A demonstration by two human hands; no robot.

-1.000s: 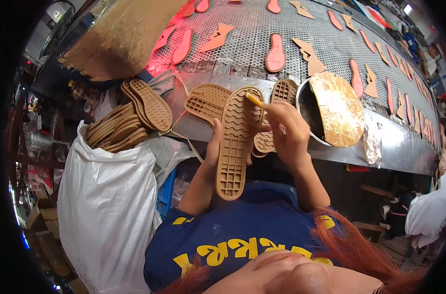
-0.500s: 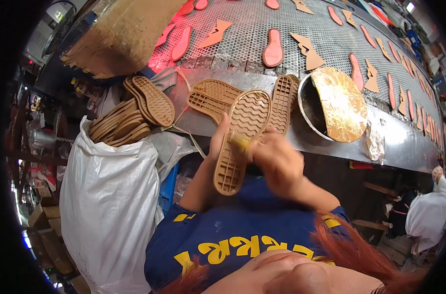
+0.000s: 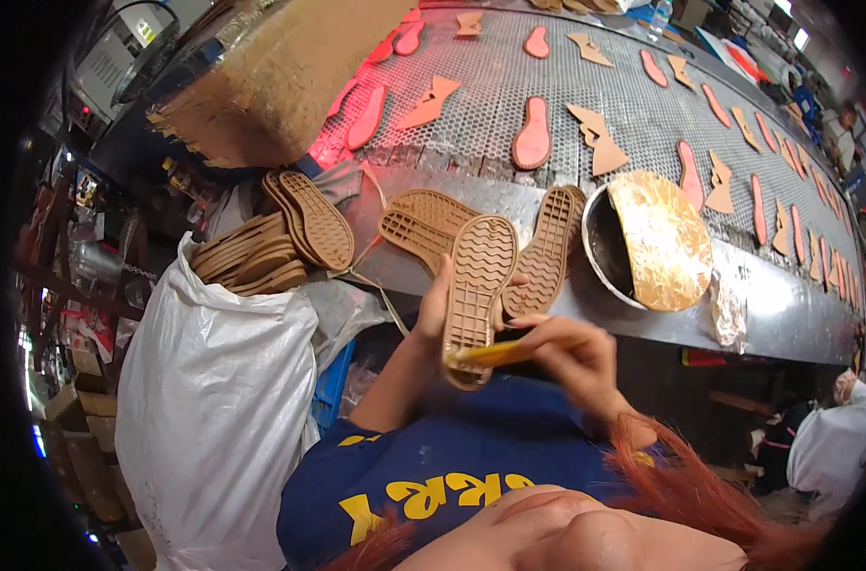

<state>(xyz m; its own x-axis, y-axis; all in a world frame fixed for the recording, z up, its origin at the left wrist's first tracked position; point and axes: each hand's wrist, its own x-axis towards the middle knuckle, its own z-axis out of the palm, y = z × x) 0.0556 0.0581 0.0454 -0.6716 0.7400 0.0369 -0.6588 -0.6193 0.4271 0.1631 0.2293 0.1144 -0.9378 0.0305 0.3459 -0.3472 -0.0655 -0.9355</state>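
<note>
A tan shoe sole (image 3: 481, 271) is held up in front of my chest, its grid and wavy-line side showing. My left hand (image 3: 436, 303) grips it from behind, thumb along the left edge and fingertips past the right one. In my right hand (image 3: 581, 362) is a yellow brush (image 3: 509, 354), whose pale tip touches the sole's lower end. Just beyond lie two overlapping tan soles (image 3: 422, 221) and another small stack of soles (image 3: 545, 252) on the metal ledge. To their right stands a round metal pot (image 3: 600, 252), partly covered by a golden-brown board (image 3: 663, 243).
On my left, a white sack (image 3: 214, 400) is topped with several soles (image 3: 252, 257). Past the metal ledge (image 3: 776, 303), a mesh conveyor (image 3: 481, 86) carries pink insoles (image 3: 532, 138) and tan cut pieces (image 3: 600, 143). A worn brown board (image 3: 262, 95) overhangs the far left.
My right hand has slid the brush down from the sole's middle to its lower end. The held sole has turned more upright. The whole view has shifted, so the bench sits lower.
</note>
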